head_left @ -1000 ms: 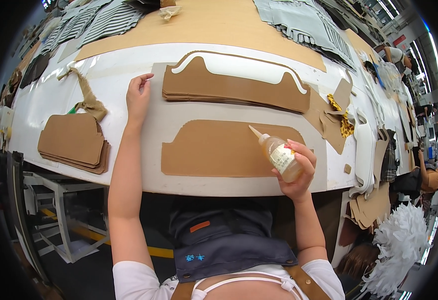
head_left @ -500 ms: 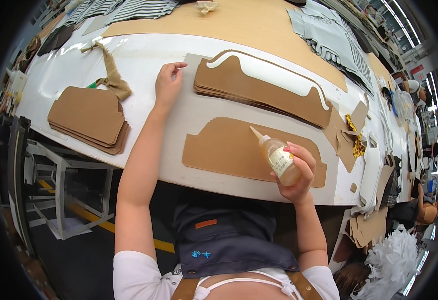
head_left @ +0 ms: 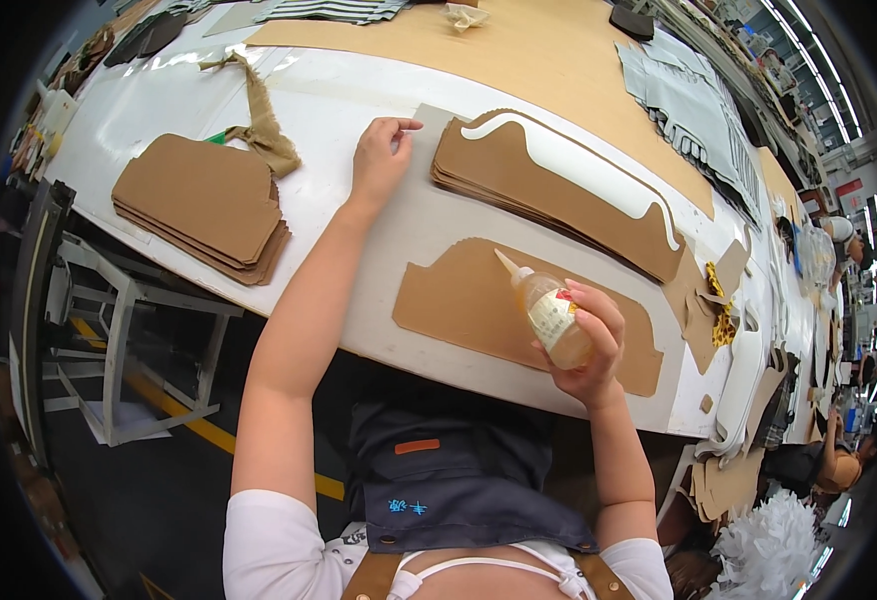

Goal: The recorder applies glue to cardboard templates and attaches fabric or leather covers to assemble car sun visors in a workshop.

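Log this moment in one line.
left hand: empty, at flat grey board's edge; right hand: holding translucent plastic nozzle bottle; below: flat brown notched panel; beyond: brown panel stack, white curved strip on top

White table, grey board flat on it, spanning from beside the left fingers to beneath the right fingers. Left of the left fingers: brown stack, khaki cloth strip just beyond it. Farther out than both hands' fingers: big tan sheet. Right of the right fingers: brown scraps, small tan block.
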The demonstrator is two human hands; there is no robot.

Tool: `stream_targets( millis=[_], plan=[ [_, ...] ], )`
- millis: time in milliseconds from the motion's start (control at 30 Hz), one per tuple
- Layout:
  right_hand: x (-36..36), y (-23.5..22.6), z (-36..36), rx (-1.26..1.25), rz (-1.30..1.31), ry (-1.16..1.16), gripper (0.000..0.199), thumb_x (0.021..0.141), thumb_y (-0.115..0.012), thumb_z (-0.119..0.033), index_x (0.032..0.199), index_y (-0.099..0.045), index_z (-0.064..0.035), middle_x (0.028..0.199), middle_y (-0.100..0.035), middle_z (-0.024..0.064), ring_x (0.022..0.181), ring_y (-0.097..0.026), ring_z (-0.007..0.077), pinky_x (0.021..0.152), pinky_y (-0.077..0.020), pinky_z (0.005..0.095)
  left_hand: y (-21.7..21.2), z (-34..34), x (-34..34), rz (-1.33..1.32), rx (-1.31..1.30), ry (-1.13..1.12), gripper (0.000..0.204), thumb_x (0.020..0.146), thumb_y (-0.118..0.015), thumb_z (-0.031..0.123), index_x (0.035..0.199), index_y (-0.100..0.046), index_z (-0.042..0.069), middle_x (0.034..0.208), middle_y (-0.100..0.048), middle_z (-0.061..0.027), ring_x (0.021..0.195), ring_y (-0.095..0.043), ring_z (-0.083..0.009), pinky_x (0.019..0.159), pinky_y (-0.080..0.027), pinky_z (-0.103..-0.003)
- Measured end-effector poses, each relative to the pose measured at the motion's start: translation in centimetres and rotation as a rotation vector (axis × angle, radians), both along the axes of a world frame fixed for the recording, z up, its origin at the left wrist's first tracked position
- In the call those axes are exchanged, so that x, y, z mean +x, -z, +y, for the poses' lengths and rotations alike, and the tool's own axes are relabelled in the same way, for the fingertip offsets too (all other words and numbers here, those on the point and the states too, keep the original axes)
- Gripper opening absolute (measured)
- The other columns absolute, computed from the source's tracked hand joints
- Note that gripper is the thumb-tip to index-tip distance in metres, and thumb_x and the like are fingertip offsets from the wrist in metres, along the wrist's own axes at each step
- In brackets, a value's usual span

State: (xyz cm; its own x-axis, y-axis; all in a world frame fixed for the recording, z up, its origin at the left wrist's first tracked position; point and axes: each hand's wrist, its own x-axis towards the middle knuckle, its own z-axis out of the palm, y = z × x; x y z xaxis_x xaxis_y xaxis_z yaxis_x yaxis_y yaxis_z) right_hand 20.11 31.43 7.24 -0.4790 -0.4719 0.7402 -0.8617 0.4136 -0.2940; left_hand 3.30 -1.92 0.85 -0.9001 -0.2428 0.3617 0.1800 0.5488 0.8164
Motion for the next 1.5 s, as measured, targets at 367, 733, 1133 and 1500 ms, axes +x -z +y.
stream_targets(
  millis=[367,733,1133,1500],
  plan=[
    [-1.5,-0.1,-1.7,0.045,0.024,-0.070,0.070,0.084,-0.089,-0.022,0.136,-0.045,-0.0083,0.131,-0.056,0.0207,0.113,-0.066,0.0420,0.093,-0.0595,0.0513,0.0,0.3,0.1,0.026,-0.003,-0.005,0.023,0.097,-0.060,0.006,0.113,-0.076,0.007,0.115,-0.069,-0.0086,0.101,-0.067,-0.0214,0.093,-0.054,-0.034],
    [-1.9,-0.5,-2.3,0.025,-0.034,-0.148,0.072,0.084,-0.089,-0.019,0.137,-0.042,-0.0086,0.132,-0.054,0.0209,0.117,-0.064,0.0404,0.095,-0.0590,0.0502,0.3,0.5,-0.1,0.062,0.010,-0.019,0.020,0.096,-0.061,0.006,0.109,-0.077,0.009,0.111,-0.069,-0.0079,0.099,-0.066,-0.0228,0.092,-0.054,-0.037],
    [-0.6,-0.3,-3.0,-0.064,-0.149,-0.239,0.072,0.084,-0.089,-0.020,0.138,-0.042,-0.0076,0.133,-0.052,0.0222,0.119,-0.062,0.0394,0.099,-0.0584,0.0525,0.5,0.3,0.0,0.075,0.026,-0.023,0.019,0.095,-0.062,0.007,0.107,-0.077,0.011,0.107,-0.068,-0.0076,0.099,-0.063,-0.0232,0.093,-0.052,-0.039],
    [0.2,0.5,-4.6,-0.113,-0.179,-0.250,0.072,0.086,-0.088,-0.022,0.138,-0.041,-0.0070,0.132,-0.052,0.0226,0.118,-0.062,0.0385,0.100,-0.0577,0.0524,-0.1,0.2,0.4,0.071,0.025,-0.013,0.019,0.095,-0.063,0.006,0.107,-0.077,0.009,0.109,-0.068,-0.0078,0.099,-0.064,-0.0233,0.093,-0.052,-0.039]
  ],
)
